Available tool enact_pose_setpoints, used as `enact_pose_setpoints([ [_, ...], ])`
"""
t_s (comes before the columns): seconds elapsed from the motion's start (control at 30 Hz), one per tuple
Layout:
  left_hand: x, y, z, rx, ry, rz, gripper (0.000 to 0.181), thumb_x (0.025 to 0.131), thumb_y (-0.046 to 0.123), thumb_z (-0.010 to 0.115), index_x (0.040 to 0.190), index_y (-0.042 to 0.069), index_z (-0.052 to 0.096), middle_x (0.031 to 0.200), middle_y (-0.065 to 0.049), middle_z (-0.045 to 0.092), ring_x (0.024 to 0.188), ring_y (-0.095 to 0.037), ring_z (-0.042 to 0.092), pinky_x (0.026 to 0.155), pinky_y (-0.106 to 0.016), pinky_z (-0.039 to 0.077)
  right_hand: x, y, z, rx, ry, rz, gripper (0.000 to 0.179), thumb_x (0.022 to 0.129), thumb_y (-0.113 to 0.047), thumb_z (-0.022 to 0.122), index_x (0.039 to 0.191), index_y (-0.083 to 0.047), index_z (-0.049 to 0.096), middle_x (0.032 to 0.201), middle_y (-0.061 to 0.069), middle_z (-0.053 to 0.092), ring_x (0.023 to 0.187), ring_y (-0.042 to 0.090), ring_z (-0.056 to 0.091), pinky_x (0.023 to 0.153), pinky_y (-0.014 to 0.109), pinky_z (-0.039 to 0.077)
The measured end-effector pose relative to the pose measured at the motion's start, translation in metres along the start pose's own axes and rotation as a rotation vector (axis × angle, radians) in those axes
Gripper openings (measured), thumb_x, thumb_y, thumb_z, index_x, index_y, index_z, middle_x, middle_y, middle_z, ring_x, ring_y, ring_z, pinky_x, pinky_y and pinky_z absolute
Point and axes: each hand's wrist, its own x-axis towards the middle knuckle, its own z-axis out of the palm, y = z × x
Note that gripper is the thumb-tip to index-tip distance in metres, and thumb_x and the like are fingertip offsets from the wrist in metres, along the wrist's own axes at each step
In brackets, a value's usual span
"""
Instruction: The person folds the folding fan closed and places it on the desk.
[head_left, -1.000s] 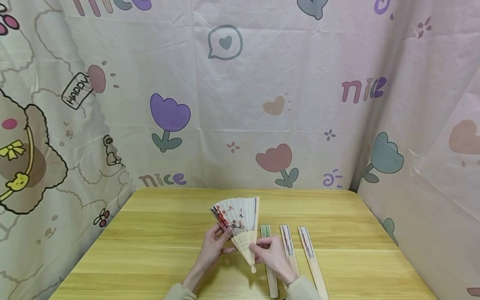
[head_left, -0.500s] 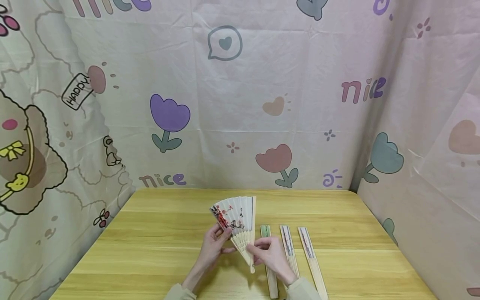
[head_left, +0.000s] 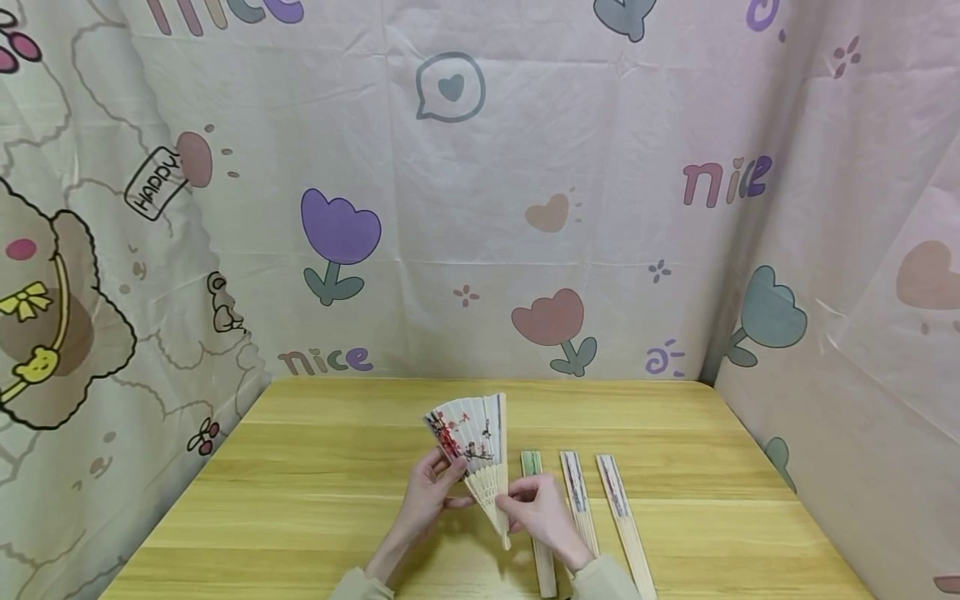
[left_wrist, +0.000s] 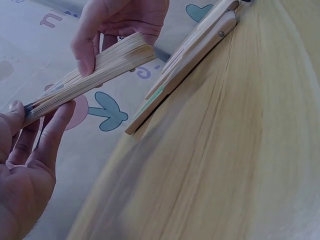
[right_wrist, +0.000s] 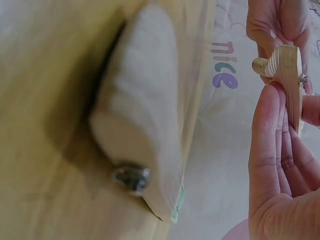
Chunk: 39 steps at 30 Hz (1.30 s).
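A partly spread folding fan (head_left: 480, 437), white with red blossoms and dark branches, is held up over the table between both hands. My left hand (head_left: 426, 493) pinches its left edge between thumb and fingers. Lower down, near the pivot, my right hand (head_left: 543, 510) pinches the right outer rib. In the left wrist view the stacked ribs of the fan (left_wrist: 100, 70) show edge-on. The right wrist view shows its pivot end with a metal rivet. Beside the right hand lies a folded fan with a green-patterned end (head_left: 544, 558).
Two more folded fans, a middle one (head_left: 575, 482) and a right one (head_left: 624, 517), lie side by side on the wooden table (head_left: 315, 467). Close to the right wrist camera, a folded fan (right_wrist: 140, 95) looms large and blurred. Printed curtains (head_left: 465, 192) surround the table.
The fan's right edge has swung a little to the left, so the fan is spread slightly narrower. The right hand has shifted slightly left with it; the left hand has barely moved.
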Motion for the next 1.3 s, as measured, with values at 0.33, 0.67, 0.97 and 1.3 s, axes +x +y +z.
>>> enact_pose_setpoints([
  [0.33, -0.0005, -0.0008, -0.0006, 0.003, 0.035, 0.010, 0.047, 0.102, 0.013, 0.057, 0.139, -0.011, 0.044, 0.110, 0.003, 0.072, 0.094, -0.011, 0.070, 0.070, -0.029, 0.068, -0.0046, -0.0020, -0.0011, 0.000, -0.102, -0.013, 0.016, 0.087, -0.008, 0.075, 0.087, 0.008, 0.073, 0.077, 0.026, 0.072, 0.054, 0.005, 0.062, 0.056, 0.028, 0.066],
  [0.67, -0.0016, 0.0012, -0.0012, 0.002, 0.063, 0.008, 0.046, 0.099, 0.011, 0.061, 0.136, -0.013, 0.046, 0.108, 0.002, 0.070, 0.091, -0.011, 0.071, 0.077, -0.033, 0.068, -0.0062, -0.0053, -0.0009, -0.016, -0.145, 0.020, 0.016, 0.083, -0.006, 0.078, 0.083, 0.008, 0.070, 0.073, 0.017, 0.071, 0.056, 0.007, 0.062, 0.058, 0.029, 0.067],
  [0.97, -0.0012, 0.0033, -0.0016, -0.014, 0.176, -0.004, 0.044, 0.096, 0.010, 0.067, 0.130, -0.014, 0.052, 0.102, -0.001, 0.071, 0.087, -0.012, 0.072, 0.076, -0.034, 0.068, -0.0093, -0.0042, -0.0008, -0.076, -0.181, -0.013, 0.019, 0.082, -0.005, 0.077, 0.074, 0.008, 0.067, 0.068, 0.013, 0.069, 0.055, 0.006, 0.062, 0.053, 0.017, 0.061],
  [1.3, -0.0013, 0.0027, -0.0023, 0.008, 0.157, -0.024, 0.044, 0.097, 0.012, 0.066, 0.130, -0.013, 0.053, 0.105, -0.004, 0.069, 0.089, -0.013, 0.072, 0.077, -0.034, 0.068, -0.0090, -0.0002, 0.0010, -0.089, -0.196, -0.025, 0.017, 0.082, -0.005, 0.077, 0.074, 0.007, 0.068, 0.069, 0.017, 0.071, 0.054, 0.005, 0.061, 0.051, 0.013, 0.057],
])
